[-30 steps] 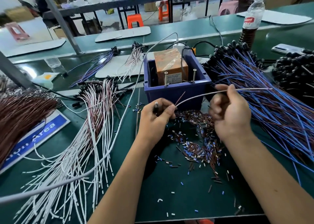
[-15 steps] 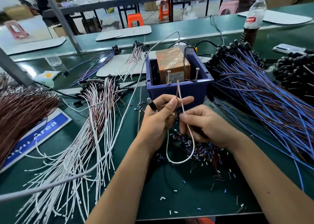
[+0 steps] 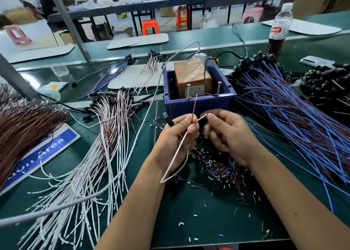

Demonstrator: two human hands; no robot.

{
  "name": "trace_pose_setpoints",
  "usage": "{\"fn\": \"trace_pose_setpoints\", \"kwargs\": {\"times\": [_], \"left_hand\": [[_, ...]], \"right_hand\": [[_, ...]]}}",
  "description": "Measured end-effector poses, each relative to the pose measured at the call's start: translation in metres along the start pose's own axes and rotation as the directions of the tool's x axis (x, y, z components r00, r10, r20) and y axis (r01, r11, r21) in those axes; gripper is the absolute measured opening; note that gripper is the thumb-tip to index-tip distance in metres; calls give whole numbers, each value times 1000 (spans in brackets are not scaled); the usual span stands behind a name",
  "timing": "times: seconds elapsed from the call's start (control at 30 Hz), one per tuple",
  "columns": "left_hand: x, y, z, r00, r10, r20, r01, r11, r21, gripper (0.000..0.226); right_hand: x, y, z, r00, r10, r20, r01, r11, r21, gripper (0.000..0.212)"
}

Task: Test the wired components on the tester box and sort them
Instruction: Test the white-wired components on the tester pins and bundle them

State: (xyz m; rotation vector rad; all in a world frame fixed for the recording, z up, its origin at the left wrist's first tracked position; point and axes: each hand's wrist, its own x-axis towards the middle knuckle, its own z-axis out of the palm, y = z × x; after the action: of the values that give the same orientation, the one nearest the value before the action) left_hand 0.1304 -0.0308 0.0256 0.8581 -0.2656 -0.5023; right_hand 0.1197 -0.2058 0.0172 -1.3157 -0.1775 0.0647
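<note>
My left hand [image 3: 177, 136] sits at frame centre, fingers curled round one wired component [image 3: 179, 147]: its small black cylindrical head pokes out above my knuckles toward the upper left, and thumb and forefinger pinch the brown lead, whose stripped tip stands upright just below the near rim of the tester. The component's white lead drops below the hand, bends sharply and comes back up. My right hand [image 3: 225, 134], just to the right, has its fingers curled with thumb and forefinger pinching the free end of that white lead; this hand is slightly blurred. Directly above both hands stands the tester box [image 3: 198, 102], a dark blue plastic tub holding an orange block wrapped in clear tape, with two upright metal screws [image 3: 188, 90] along its near edge. The brown tip lies close to the left screw; I cannot tell whether it touches. Left of centre lies a fanned pile of white-and-brown wired components [image 3: 106, 136]. At the right edge spreads a larger heap of blue-and-brown wired components [image 3: 295, 117] with black heads toward the top. Below my hands, short cut bits of wire insulation [image 3: 217, 166] are scattered on the green bench mat [image 3: 198, 221]. A clear plastic bottle with dark liquid [image 3: 279, 28] stands at upper right.
</note>
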Motion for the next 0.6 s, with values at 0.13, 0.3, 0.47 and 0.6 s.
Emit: {"fn": "trace_pose_setpoints", "kwargs": {"times": [0.13, 0.3, 0.47, 0.6], "left_hand": [[0, -1, -2, 999, -22, 50, 21, 1000, 19, 16], [0, -2, -2, 998, -4, 69, 0, 998, 62, 19], [1, -2, -1, 995, 99, -8, -99, 995, 29, 24], [4, -8, 2, 990, 133, -36, -129, 986, 108, 21]], "right_hand": [[-1, -4, -3, 994, -79, -77, 72, 993, -97, 13], [-1, -12, -5, 978, -118, -172, 116, 993, -23, 23], [-2, -11, -13, 982, -31, -186, 31, 1000, -2, 27], [-2, 3, 7, 999, 26, 23, -26, 1000, -8, 27]]}}
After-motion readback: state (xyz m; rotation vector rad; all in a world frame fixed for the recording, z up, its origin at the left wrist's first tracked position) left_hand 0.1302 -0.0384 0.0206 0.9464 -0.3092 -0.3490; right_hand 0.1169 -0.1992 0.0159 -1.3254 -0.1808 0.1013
